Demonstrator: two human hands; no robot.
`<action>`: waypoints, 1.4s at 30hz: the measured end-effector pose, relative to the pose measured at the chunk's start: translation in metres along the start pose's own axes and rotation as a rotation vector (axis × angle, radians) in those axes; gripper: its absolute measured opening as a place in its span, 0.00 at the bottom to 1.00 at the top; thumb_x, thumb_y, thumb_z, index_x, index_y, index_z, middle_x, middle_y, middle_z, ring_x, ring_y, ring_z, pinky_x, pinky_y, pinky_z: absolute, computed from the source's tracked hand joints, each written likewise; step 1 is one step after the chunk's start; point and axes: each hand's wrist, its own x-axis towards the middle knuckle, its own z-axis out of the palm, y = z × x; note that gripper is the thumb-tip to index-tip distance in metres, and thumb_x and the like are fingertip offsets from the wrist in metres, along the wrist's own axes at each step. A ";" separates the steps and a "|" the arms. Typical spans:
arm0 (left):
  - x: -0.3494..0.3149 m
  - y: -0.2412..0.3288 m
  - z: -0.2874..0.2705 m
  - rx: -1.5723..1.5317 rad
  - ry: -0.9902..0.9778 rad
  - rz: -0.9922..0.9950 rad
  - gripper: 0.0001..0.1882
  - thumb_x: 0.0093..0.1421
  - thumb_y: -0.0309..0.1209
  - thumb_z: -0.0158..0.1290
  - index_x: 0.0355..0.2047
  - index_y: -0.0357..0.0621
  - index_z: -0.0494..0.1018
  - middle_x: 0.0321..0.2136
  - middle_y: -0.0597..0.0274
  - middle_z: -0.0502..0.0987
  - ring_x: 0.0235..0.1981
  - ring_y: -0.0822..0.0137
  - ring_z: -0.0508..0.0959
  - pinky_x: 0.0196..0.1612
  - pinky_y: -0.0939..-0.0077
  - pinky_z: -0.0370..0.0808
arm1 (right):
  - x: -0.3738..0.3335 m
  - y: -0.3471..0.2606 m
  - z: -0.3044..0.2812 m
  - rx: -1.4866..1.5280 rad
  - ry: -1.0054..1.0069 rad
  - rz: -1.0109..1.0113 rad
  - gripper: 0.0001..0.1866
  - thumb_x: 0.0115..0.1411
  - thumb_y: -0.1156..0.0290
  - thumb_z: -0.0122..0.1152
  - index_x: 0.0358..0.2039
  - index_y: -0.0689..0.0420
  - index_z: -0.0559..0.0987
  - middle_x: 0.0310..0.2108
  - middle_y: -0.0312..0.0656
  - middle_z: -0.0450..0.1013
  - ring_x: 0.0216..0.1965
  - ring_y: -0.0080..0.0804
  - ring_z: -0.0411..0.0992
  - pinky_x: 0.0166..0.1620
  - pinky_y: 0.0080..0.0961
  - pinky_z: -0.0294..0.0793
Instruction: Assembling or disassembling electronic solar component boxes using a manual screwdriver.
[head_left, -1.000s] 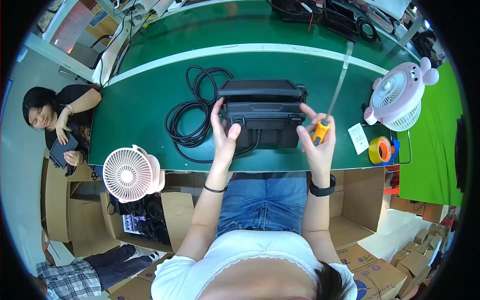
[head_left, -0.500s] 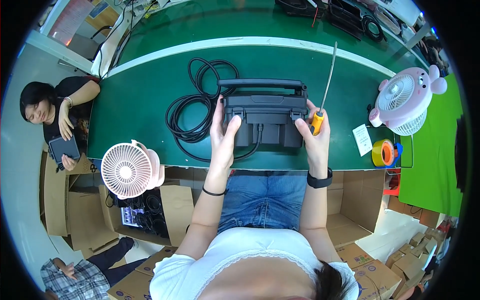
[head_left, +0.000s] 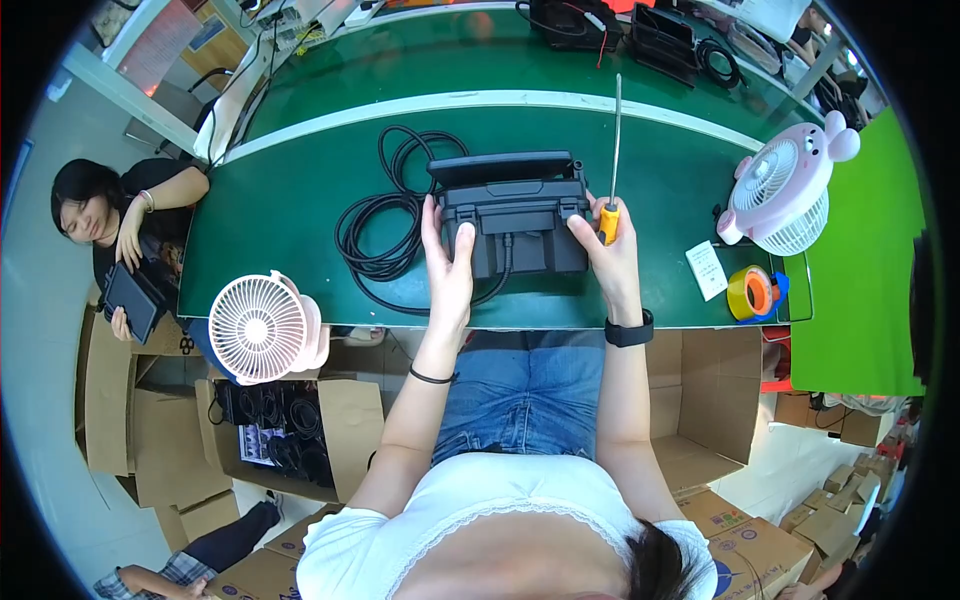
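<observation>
Near the worktop's (head_left: pixel 690 180) front edge sits the black case (head_left: pixel 535 238), lid (head_left: pixel 505 170) seemingly ajar, left hand (head_left: pixel 448 275) clamped on one side, right hand (head_left: pixel 612 255) on the other while also gripping a screwdriver (head_left: pixel 609 222). Sharing that grip could let the screwdriver slip, imo. Cable (head_left: pixel 383 268) loops alongside might snag if the case gets turned.

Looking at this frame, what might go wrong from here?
The right hand grips the yellow-handled screwdriver with a long metal shaft while also steadying the black, box-shaped plastic case, so its hold on the case could slip.

The exposed shaft, pointing away beside the case, might scratch it.

The black, round, loosely coiled cable runs to the case's front and could snag if the case moves.
</observation>
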 end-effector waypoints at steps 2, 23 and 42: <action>-0.002 0.000 -0.001 -0.002 -0.024 0.004 0.38 0.69 0.33 0.50 0.72 0.47 0.42 0.69 0.45 0.48 0.69 0.57 0.53 0.68 0.66 0.52 | -0.001 0.000 -0.001 -0.016 -0.003 -0.017 0.20 0.55 0.64 0.74 0.33 0.54 0.68 0.35 0.34 0.68 0.42 0.22 0.68 0.41 0.16 0.68; 0.039 0.062 0.014 1.092 -0.442 0.801 0.30 0.54 0.46 0.62 0.56 0.53 0.73 0.54 0.58 0.72 0.60 0.55 0.66 0.64 0.54 0.58 | 0.004 0.003 0.002 -0.095 0.027 -0.035 0.21 0.55 0.63 0.73 0.32 0.57 0.67 0.52 0.51 0.75 0.54 0.31 0.72 0.44 0.20 0.71; 0.096 0.033 0.035 1.080 -0.105 0.615 0.20 0.70 0.36 0.39 0.36 0.47 0.82 0.31 0.55 0.83 0.35 0.56 0.82 0.46 0.61 0.73 | -0.099 -0.048 -0.018 -0.663 -0.130 -0.031 0.13 0.65 0.71 0.56 0.50 0.55 0.77 0.37 0.50 0.79 0.33 0.47 0.79 0.35 0.35 0.77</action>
